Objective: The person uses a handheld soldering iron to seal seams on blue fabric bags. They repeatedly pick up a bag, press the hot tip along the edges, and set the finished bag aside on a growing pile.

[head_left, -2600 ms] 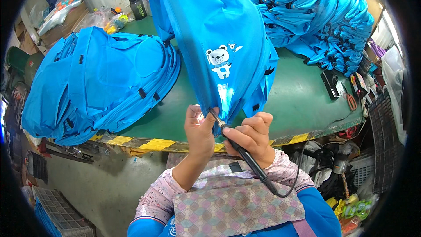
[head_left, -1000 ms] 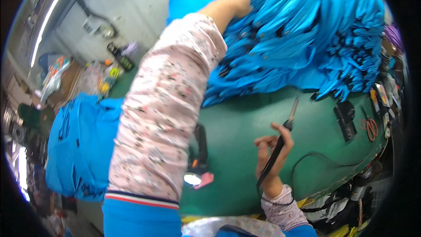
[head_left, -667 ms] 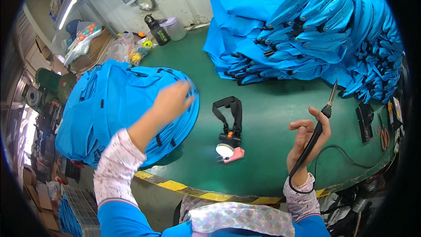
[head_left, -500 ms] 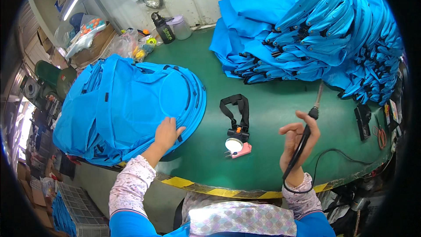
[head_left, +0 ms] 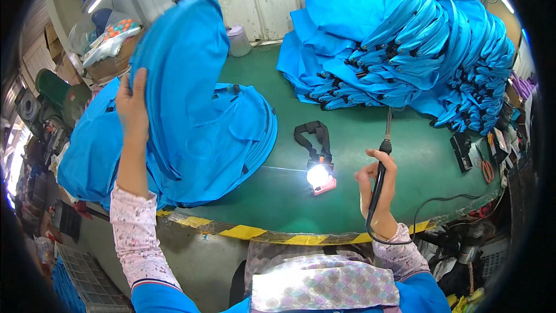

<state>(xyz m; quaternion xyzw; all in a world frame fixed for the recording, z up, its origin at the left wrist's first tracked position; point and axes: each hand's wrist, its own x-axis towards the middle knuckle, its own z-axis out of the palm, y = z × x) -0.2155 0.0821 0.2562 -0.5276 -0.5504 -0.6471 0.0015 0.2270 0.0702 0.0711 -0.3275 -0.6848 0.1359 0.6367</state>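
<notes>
My left hand grips the edge of a blue fabric piece with a stiff curved rim, folded up above the stack. More blue fabric pieces lie under it on the left of the green table; their far side is partly hidden by the raised one. My right hand is closed round the black handle of a soldering iron, its metal tip pointing away, close to a large blue pile. Between my hands lies a headlamp with a black strap, its light shining, beside a small pink block.
A tall pile of blue fabric pieces with dark edge fittings fills the back right. At the right edge are a black box and orange-handled scissors. The iron's cord trails rightward. A lidded jar stands by the wall.
My left hand has moved up and left, raising the top blue piece from its flat place on the stack. The soldering iron has shifted slightly left in my right hand.
</notes>
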